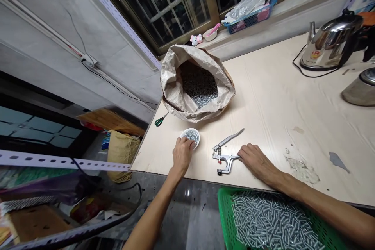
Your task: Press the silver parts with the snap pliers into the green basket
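My left hand (183, 153) is at the near edge of a small white bowl (198, 145) of small shiny metal pieces (191, 136). Its fingers are bent together over the rim, and whatever they pinch is hidden. My right hand (255, 159) rests on the table with curled fingers around the end of the lower handle of the snap pliers (225, 157). These grey pliers lie with handles spread and a spring between them. Behind the bowl stands an open paper-like sack (170, 78) with many small metal pieces inside.
Green-handled scissors (159, 121) lie left of the sack on the wooden table (263, 97). Below the front edge is a green basket (224, 218) heaped with metal cylinders. A kettle (331, 45) and its cord are at back right. A blue basket (249, 19) sits on the sill.
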Demonstrator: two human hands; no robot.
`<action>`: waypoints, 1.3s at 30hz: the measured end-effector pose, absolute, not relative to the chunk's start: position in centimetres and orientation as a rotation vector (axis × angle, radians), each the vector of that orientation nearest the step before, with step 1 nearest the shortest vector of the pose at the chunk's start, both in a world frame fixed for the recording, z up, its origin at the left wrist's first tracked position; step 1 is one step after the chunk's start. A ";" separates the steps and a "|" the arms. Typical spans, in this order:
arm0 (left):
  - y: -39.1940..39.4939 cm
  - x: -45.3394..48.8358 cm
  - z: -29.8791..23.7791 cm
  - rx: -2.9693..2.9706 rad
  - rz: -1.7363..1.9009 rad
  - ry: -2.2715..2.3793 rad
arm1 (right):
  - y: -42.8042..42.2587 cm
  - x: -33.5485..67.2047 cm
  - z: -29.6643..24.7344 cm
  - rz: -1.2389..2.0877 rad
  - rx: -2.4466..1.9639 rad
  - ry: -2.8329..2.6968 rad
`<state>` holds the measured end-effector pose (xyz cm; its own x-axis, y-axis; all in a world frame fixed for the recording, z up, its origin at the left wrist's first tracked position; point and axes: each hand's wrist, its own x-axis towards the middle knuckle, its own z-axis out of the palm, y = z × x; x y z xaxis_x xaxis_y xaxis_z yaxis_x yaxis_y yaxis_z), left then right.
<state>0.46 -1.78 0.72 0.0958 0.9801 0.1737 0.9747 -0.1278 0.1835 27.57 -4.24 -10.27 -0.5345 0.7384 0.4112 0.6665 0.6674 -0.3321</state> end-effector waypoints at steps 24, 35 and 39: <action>-1.7 1.1 1.8 2.035 0.536 1.895 | -4.2 27.4 -9.4 0.007 -1.037 -2.380; -8.4 5.7 -2.2 1.016 0.788 1.682 | -4.8 27.3 -8.0 -0.079 -0.971 -2.340; -8.4 5.6 -2.6 1.100 0.770 1.751 | -4.8 27.4 -8.2 -0.100 -0.986 -2.351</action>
<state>5.63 -8.36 -2.62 -0.1976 0.9114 -0.3611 0.3498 0.4097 0.8425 27.35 -4.76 -8.15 -0.5577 0.6301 0.5403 0.6738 0.7238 -0.1487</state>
